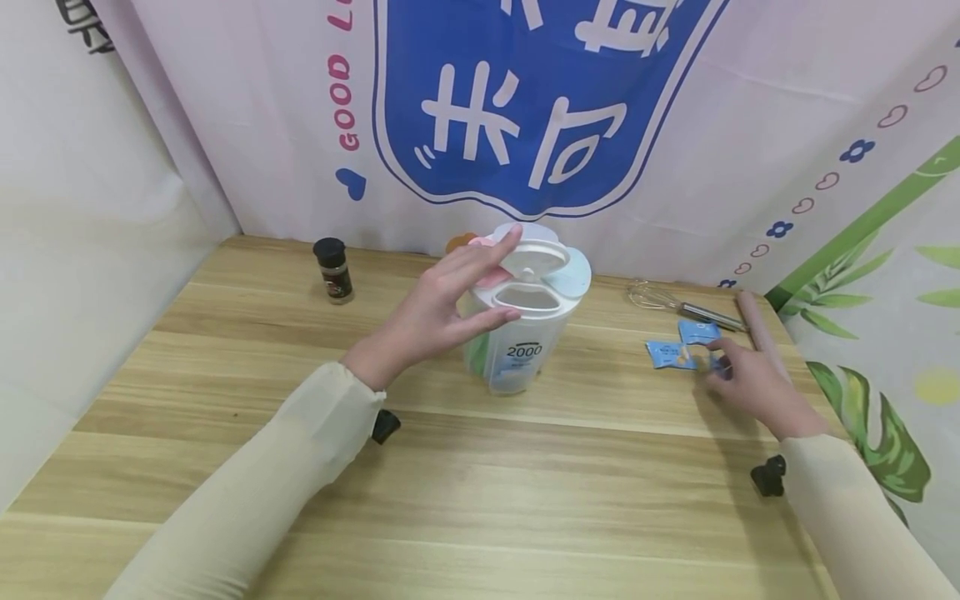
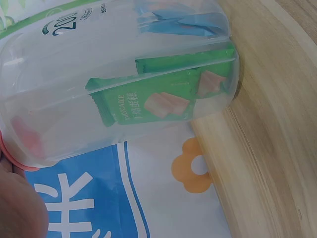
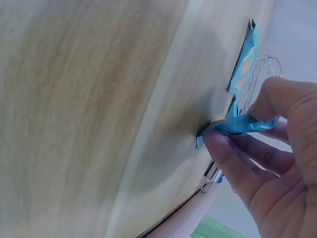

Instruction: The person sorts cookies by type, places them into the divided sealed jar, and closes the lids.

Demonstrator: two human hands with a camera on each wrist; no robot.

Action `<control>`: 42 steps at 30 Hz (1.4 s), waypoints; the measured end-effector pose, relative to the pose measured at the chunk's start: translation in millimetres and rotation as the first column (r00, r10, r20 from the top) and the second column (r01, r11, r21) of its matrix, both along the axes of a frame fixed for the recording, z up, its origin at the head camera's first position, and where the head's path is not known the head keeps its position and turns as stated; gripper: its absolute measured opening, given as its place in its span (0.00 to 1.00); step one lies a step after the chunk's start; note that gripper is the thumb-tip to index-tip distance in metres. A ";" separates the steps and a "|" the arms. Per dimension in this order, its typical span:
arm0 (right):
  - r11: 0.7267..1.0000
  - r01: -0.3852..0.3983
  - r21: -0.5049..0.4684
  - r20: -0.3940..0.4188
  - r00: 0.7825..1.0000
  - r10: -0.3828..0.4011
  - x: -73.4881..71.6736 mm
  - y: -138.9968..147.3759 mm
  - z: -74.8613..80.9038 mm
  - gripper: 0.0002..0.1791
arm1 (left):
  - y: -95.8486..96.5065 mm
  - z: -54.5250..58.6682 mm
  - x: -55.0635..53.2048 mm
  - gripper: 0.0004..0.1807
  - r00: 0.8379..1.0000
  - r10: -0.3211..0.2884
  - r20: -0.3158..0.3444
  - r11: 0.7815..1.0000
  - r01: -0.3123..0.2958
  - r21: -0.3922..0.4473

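Observation:
A clear plastic storage container (image 1: 519,350) marked 2000 stands upright on the table, one white flap (image 1: 534,260) of its petal-shaped lid raised. My left hand (image 1: 442,304) is at its top, index finger stretched along the raised flap and thumb extended over the near rim. Through its wall the left wrist view shows green cake packets (image 2: 163,96) and blue packets (image 2: 183,22). My right hand (image 1: 753,387) pinches a small blue snack packet (image 3: 233,125) between thumb and fingers, low over the table. Two more blue packets (image 1: 670,354) lie beside that hand.
A wire whisk (image 1: 693,310) lies at the back right next to a pinkish rolling pin (image 1: 759,329). A black-capped spice jar (image 1: 333,271) stands at the back left. Behind the wooden table (image 1: 480,508) hangs a printed curtain (image 1: 262,125).

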State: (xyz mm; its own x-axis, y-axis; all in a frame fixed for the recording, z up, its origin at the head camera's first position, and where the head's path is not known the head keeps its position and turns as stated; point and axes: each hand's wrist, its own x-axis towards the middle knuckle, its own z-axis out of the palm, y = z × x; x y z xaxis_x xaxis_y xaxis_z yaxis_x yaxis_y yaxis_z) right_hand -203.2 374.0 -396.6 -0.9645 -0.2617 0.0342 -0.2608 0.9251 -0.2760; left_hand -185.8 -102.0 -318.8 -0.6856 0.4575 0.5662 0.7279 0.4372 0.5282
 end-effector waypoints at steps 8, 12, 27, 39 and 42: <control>0.995 0.004 -0.100 -0.104 0.995 -0.015 6.2 5.1 -0.3 0.17 | 0.1 -0.6 -0.2 0.48 1.000 0.007 -0.014 1.000 -0.007 -0.003; 0.992 0.052 -0.114 -0.044 0.997 -0.058 5.2 7.9 1.9 0.19 | 0.0 -1.2 -0.1 0.48 1.000 0.009 -0.016 1.000 -0.009 -0.003; 0.856 0.169 -0.489 0.188 0.978 -0.086 8.3 -7.9 14.8 0.28 | -0.3 0.0 -0.1 0.48 1.000 0.004 -0.007 1.000 -0.004 -0.012; 0.656 0.158 -0.738 0.228 0.973 0.022 13.9 -53.4 42.4 0.18 | -0.3 -0.6 0.0 0.48 1.000 0.007 -0.017 1.000 -0.007 -0.006; 0.694 0.157 -0.702 0.224 0.975 0.005 16.9 -68.6 52.6 0.21 | -0.6 -0.6 0.1 0.48 1.000 0.008 -0.012 1.000 -0.008 -0.013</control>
